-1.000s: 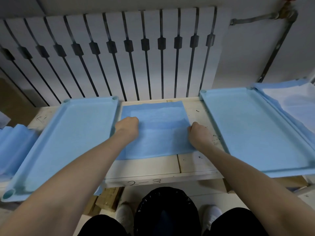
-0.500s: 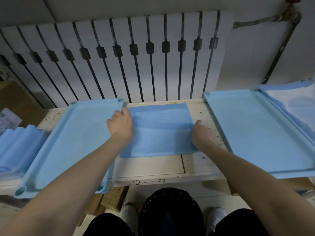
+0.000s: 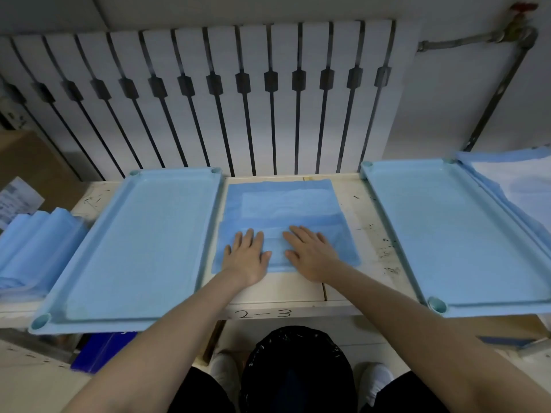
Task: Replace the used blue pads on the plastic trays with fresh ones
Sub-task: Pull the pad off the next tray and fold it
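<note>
Cream wooden desk (image 3: 298, 293) carried two pale-blue rectangular plastic trays: left tray (image 3: 176, 173) at 9 o'clock of centre, right tray (image 3: 407, 164) at 3 o'clock. Folded blue fabric pad (image 3: 283, 201) lay on the desk between them, in neither tray. Half a second earlier the hands were curled at its 9 and 3 o'clock edges. Now left hand (image 3: 246, 257) and right hand (image 3: 311, 254) lay flat, fingers straight, pressing its 6 o'clock half. Judgement: fold being smoothed down; pad not yet placed in a tray.
</note>
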Demonstrator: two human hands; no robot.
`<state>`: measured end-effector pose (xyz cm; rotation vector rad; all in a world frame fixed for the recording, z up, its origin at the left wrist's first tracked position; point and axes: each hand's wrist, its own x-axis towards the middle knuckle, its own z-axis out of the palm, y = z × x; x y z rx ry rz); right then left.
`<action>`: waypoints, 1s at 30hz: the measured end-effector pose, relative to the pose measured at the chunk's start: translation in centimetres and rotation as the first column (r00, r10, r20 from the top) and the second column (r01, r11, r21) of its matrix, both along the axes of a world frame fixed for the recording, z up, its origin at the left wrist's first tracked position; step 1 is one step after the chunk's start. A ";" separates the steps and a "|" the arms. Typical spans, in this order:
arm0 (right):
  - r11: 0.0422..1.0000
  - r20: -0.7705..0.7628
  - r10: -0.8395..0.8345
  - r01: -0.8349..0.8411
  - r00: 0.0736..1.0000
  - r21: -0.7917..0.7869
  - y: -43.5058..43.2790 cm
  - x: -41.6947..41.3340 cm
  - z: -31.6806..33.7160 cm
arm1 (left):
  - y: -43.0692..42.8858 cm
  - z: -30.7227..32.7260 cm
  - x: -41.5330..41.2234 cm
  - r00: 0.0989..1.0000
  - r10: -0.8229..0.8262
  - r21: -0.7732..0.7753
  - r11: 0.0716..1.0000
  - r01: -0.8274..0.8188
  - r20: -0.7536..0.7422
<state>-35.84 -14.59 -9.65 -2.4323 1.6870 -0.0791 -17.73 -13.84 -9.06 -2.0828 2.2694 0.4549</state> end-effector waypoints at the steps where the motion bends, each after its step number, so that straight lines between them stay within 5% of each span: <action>1: 0.999 -0.009 -0.031 0.031 0.999 0.028 -0.4 -0.7 -0.1 | 0.2 0.1 0.6 0.999 0.032 0.022 0.999 -0.032 -0.003; 6: 0.962 -0.034 -0.257 0.259 0.966 0.087 -2.6 -5.7 0.4 | -0.4 0.7 2.1 0.989 0.143 0.114 0.983 -0.145 0.027; 9: 0.946 -0.159 -0.311 0.322 0.937 0.045 -2.9 -7.8 0.9 | -0.7 1.6 1.0 0.971 0.208 0.021 0.977 -0.212 0.117; 11: 0.955 -0.215 -0.291 0.295 0.932 -0.011 -2.8 -7.5 1.6 | -0.7 2.2 0.0 0.977 0.159 -0.126 0.982 -0.141 0.141; 13: 0.975 -0.113 -0.219 0.213 0.969 -0.063 -2.0 -6.0 2.5 | -0.7 2.3 -1.1 0.999 -0.009 -0.227 0.974 0.017 0.037; 16: 0.999 0.058 0.032 -0.031 0.998 -0.014 0.4 -3.8 2.9 | 0.0 2.2 -2.5 0.969 -0.208 -0.171 0.968 0.184 -0.130; 18: 0.988 0.022 0.148 -0.149 0.989 0.039 1.9 -4.1 2.1 | 0.7 1.8 -2.3 0.976 -0.193 -0.074 0.980 0.186 -0.101; 25: 1.000 -0.117 -0.021 0.022 0.993 0.014 4.2 -9.4 2.2 | 2.3 3.8 1.4 0.992 0.090 0.042 0.995 -0.094 0.087; 30: 0.963 -0.296 0.094 -0.161 0.951 -0.214 4.7 -7.9 2.8 | 3.0 4.4 -0.6 0.996 -0.059 0.028 0.998 0.057 0.069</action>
